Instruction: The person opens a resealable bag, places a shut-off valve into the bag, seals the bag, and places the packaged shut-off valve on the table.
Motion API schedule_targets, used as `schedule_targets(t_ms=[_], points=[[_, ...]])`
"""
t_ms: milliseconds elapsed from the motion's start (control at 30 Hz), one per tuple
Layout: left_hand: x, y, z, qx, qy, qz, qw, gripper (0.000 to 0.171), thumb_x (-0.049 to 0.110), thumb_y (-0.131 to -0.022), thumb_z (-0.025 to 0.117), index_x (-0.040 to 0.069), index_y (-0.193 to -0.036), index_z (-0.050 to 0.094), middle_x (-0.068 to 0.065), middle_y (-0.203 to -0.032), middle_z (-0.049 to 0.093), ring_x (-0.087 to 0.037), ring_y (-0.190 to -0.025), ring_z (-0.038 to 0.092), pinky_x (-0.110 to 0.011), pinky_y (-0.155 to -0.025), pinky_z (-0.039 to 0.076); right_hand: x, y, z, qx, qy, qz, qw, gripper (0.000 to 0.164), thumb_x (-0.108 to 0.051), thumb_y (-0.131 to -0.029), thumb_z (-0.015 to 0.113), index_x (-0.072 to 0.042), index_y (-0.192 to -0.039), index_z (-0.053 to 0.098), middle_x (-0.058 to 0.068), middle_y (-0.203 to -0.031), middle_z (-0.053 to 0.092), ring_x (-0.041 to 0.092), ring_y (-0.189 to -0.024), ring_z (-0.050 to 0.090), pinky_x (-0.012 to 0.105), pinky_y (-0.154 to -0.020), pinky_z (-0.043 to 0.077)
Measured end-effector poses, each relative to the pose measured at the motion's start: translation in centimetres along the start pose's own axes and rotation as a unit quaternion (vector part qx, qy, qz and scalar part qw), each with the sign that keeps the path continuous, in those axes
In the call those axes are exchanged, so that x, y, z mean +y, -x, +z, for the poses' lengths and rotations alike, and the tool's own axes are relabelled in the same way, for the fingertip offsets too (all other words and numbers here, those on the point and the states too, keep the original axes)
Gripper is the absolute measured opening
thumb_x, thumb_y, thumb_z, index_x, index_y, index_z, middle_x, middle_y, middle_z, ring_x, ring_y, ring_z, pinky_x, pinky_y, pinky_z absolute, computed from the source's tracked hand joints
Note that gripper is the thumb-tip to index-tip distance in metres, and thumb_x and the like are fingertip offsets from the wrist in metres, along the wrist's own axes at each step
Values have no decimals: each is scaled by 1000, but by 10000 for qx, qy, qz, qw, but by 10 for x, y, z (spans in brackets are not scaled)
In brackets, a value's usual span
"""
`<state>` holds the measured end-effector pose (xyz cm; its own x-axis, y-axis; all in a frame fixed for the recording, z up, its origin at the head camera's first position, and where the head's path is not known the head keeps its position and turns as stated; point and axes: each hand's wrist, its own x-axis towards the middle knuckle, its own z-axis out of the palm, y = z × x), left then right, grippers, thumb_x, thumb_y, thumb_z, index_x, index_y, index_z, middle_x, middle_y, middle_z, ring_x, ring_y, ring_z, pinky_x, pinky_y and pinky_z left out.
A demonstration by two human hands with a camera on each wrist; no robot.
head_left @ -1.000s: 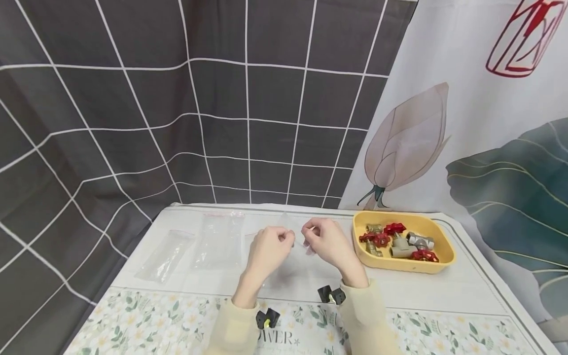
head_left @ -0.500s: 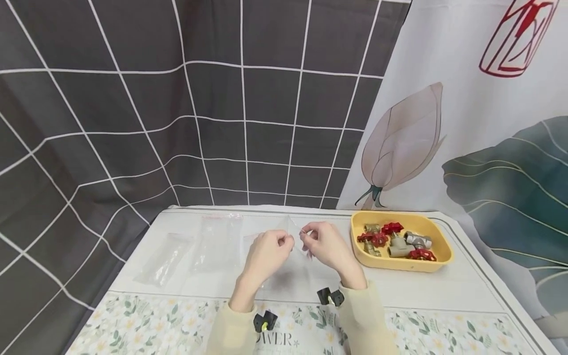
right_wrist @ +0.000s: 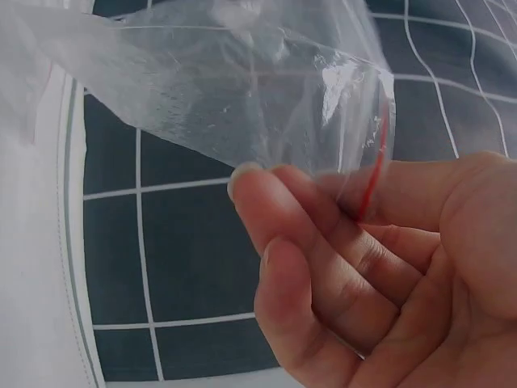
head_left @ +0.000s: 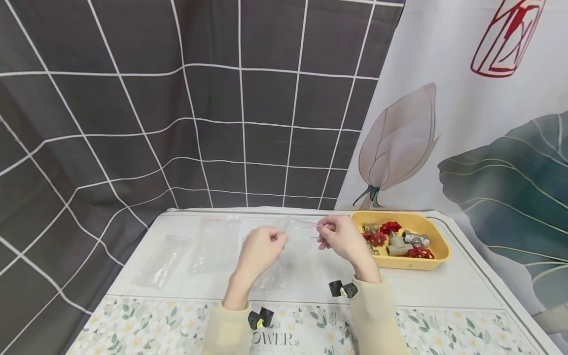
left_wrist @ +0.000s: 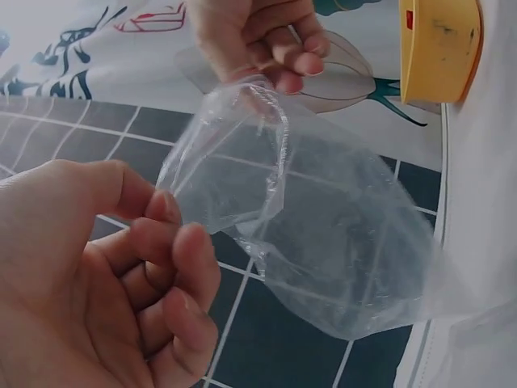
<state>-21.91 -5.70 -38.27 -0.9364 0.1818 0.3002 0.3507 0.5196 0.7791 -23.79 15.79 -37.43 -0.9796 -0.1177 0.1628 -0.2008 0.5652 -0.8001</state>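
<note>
A clear plastic zip bag is stretched between the two hands, its mouth spread open. The left hand pinches one side of the mouth between thumb and forefinger. At the opposite side, the right hand pinches the edge near a red zip line, which shows in the right wrist view beside the bag film. Nothing shows inside the bag. The right hand is just left of a yellow plastic tub, overlapping its left edge in the head view.
Inside the tub lie several valves and pipe fittings, some with red handwheels. Flat on the white table at left are more clear bags, a smaller one and a larger one. A dark gridded curtain hangs behind the table.
The hands have drawn apart: the right hand has moved right toward the tub, the left slightly left. The bag's mouth is pulled wider between them.
</note>
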Motion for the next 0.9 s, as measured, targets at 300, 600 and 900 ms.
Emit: schedule_targets(t_ms=[300, 600, 900], points=[[13, 4, -8, -14, -376, 74, 9993, 37, 15, -77, 56, 19, -49, 32, 12, -39, 27, -5, -37, 21, -21, -38, 15, 2, -3, 1, 3, -277, 26, 9996, 13, -2, -93, 60, 3, -102, 68, 7, -67, 68, 26, -59, 68, 29, -56, 56], [8, 8, -6, -163, -216, 161, 9995, 39, 14, -81, 57, 18, -51, 33, 12, -41, 28, -5, -38, 23, -20, -40, 17, 2, -1, 1, 67, -281, -46, 9996, 11, 0, -92, 60, 3, -98, 68, 4, -64, 67, 23, -56, 67, 28, -55, 56], [7, 7, -10, -284, -253, 397, 9985, 40, 13, -83, 57, 19, -52, 33, 13, -43, 26, -4, -40, 23, -21, -41, 19, 1, -1, 1, 92, -242, -118, 9996, 9, -2, -92, 61, 3, -97, 68, 10, -68, 68, 21, -56, 67, 29, -56, 56]])
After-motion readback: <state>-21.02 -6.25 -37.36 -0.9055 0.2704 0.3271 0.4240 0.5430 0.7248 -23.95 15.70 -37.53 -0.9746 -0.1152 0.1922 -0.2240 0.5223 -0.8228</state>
